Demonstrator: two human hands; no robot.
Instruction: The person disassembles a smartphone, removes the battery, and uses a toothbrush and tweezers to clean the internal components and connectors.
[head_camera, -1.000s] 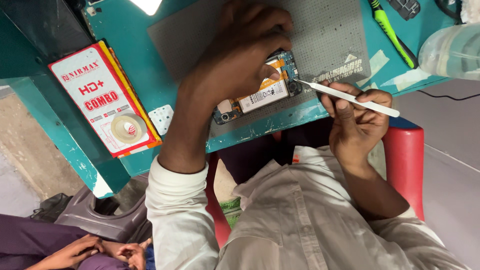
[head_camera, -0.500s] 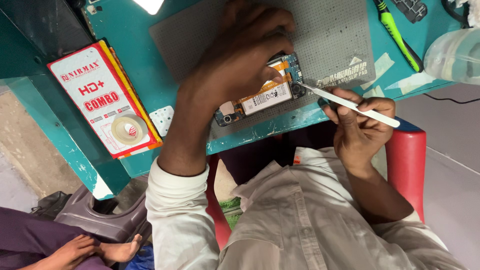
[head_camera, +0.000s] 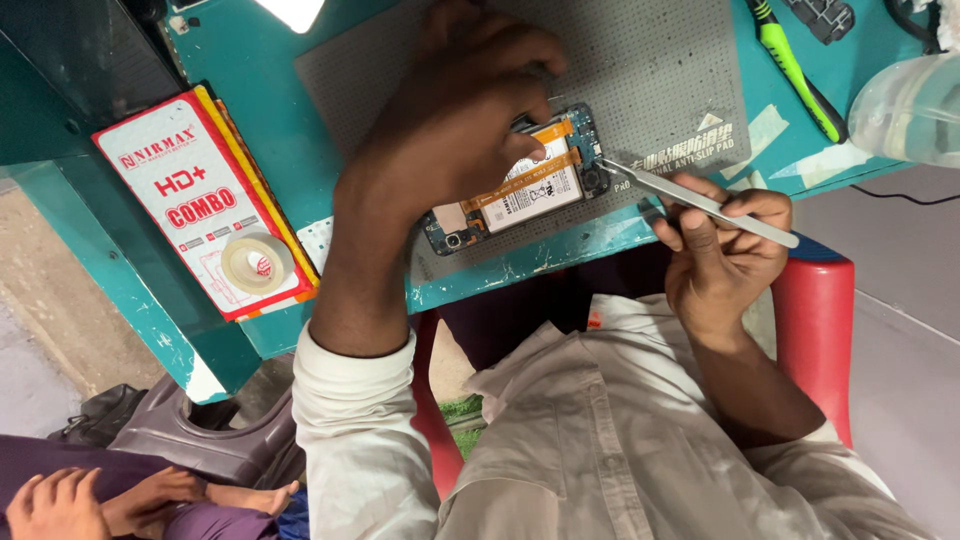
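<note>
Teal bench (head_camera: 250, 70) under grey mat (head_camera: 660, 70): opened phone (head_camera: 515, 185), light, thin, fragile about its bare board and ribbons, best held by its edges, pinned beneath curled left hand (head_camera: 450, 140); right hand (head_camera: 725, 245) pinching metal tweezers (head_camera: 690, 200) at its corner

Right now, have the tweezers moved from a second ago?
No, hardly: the tweezers in the right hand keep their tip at the open phone's right end, beside the grey mat's printed corner.
</note>
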